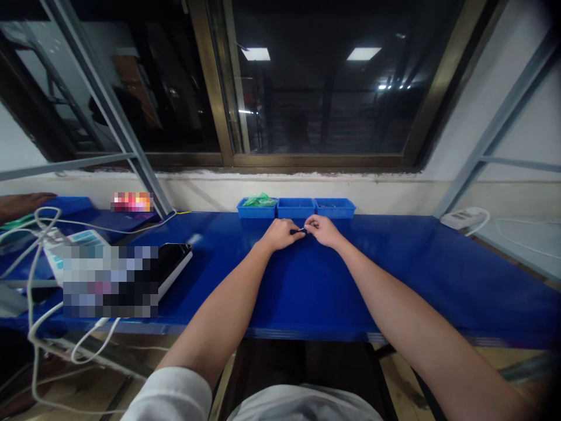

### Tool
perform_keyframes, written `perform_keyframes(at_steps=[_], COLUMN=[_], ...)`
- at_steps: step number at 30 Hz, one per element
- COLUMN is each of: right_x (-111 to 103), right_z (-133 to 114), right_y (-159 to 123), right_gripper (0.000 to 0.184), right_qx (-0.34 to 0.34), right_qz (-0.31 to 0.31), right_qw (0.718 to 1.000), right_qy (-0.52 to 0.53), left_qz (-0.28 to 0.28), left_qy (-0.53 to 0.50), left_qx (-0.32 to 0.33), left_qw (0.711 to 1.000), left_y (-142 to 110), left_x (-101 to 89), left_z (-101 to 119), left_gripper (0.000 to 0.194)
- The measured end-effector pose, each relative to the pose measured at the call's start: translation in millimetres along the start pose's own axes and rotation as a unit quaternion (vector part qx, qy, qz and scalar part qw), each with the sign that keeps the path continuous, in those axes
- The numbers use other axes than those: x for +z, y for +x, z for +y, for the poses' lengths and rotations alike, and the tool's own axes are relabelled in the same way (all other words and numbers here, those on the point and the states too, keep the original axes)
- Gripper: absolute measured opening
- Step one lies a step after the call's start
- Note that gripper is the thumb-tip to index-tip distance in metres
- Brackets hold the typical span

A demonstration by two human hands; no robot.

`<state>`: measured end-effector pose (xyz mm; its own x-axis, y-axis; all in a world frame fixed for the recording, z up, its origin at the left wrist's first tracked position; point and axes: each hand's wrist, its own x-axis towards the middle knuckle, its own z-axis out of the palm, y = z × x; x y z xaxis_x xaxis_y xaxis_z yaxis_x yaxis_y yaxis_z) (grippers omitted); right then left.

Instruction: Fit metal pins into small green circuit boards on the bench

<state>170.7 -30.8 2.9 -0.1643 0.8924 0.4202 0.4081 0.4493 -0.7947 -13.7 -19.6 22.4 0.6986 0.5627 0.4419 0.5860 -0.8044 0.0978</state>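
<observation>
Above the blue table, my left hand [280, 235] and my right hand [323, 230] nearly meet, just in front of three small blue bins. A small, thin, dark piece with a shiny end [301, 229] sits between the fingertips of both hands; its kind is too small to make out. My left hand is closed on it, thumb against fingers. My right hand pinches at its other side, and what lies inside that pinch is partly hidden. The left bin [244, 213] holds crumpled green plastic [262, 200]. In the right bin [344, 212] lies something thin. The middle bin [296, 212] stands between them.
On the left of the blue table [307, 298] lie a black-and-white device [175, 257], partly blurred, and looping white cables [31, 310]. Another person's hand [28, 204] is at far left. A white power strip [463, 218] lies at right. Grey metal posts [151, 187] flank the table.
</observation>
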Motion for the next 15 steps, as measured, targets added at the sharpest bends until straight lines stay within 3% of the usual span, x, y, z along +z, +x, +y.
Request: perform_keyframes(at_steps=[10,15], right_x=[-7,-10], right_z=[-13,-5], right_y=[-5,-4], right_gripper=[0.029,0.036], right_qx=[0.052,0.089], right_qz=[-0.013,0.034], right_qw=[0.995,0.995], right_qy=[0.080,0.042], left_qz=[0.001,0.042], left_qy=[-0.027,-0.044], left_qx=[0.001,-0.031], left_qw=[1.000,0.998], left_y=[0,-2], left_x=[1.5,-0.4], left_z=[-1,1], left_gripper=[0.031,0.028])
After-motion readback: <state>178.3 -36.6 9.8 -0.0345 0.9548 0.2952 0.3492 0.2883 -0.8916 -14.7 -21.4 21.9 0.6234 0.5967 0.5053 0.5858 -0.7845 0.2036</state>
